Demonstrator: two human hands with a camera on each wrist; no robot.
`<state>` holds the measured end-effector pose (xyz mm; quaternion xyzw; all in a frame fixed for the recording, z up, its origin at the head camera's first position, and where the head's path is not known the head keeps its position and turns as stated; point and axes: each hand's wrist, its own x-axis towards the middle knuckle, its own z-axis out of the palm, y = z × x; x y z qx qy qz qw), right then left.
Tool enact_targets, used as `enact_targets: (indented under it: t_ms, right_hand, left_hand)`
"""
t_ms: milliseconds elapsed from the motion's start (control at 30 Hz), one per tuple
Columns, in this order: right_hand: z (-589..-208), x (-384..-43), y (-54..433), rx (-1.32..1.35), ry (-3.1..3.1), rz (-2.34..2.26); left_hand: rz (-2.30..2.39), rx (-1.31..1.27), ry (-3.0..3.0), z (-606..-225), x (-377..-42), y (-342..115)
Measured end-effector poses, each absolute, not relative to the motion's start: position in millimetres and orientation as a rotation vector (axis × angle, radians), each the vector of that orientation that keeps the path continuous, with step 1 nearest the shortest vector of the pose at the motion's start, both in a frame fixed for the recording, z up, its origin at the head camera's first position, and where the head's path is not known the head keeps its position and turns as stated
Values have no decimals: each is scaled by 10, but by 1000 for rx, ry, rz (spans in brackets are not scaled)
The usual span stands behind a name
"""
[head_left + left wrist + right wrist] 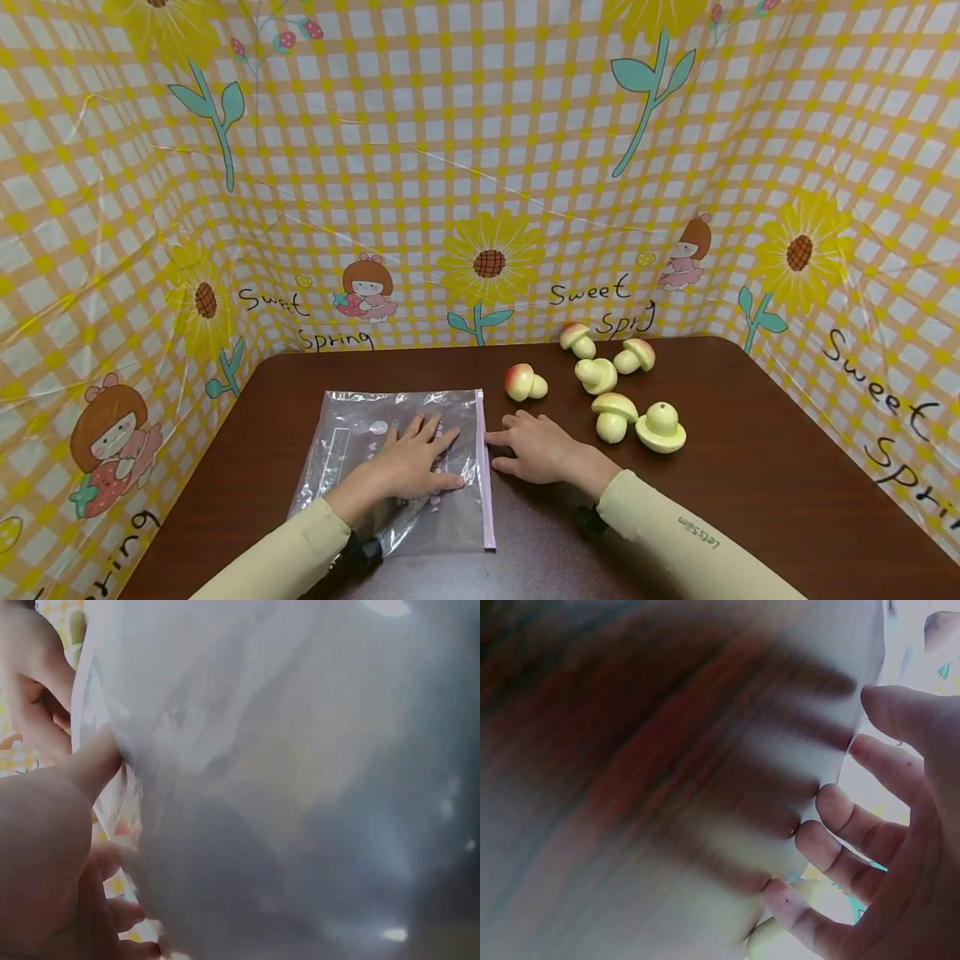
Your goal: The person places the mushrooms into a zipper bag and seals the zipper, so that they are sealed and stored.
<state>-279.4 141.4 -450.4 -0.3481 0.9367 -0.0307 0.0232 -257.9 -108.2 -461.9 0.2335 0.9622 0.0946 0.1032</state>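
So there's a clear, flat plastic bag with pale printing (pixel 352 446) lying right under the left hand (pixel 412 462), fingers spread wide and pressing down, not gripping — looks like that's just to keep the slippery thing flat and stop it sliding. Its straight pinkish-purple zip strip (pixel 486 496) runs past the left fingertips, facing the right hand (pixel 536 448). Those right fingers are a bit apart, tips down on the glossy dark-brown tabletop (pixel 750 483), holding nothing; index tip's right at the strip — can't tell if it's touching. Just beyond them is one cream, red-tinged toy mushroom (pixel 521 383), with five similar mushrooms (pixel 615 417) farther right, probably set there to leave the bag room.
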Motion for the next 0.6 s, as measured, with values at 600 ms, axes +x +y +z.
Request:
enact_targets:
  t_ms: [600]
  right_hand:
    - [-4495, -2789, 1431, -1106, 2894, -107]
  left_hand:
    - [312, 737, 2860, -4612, -2545, -1092]
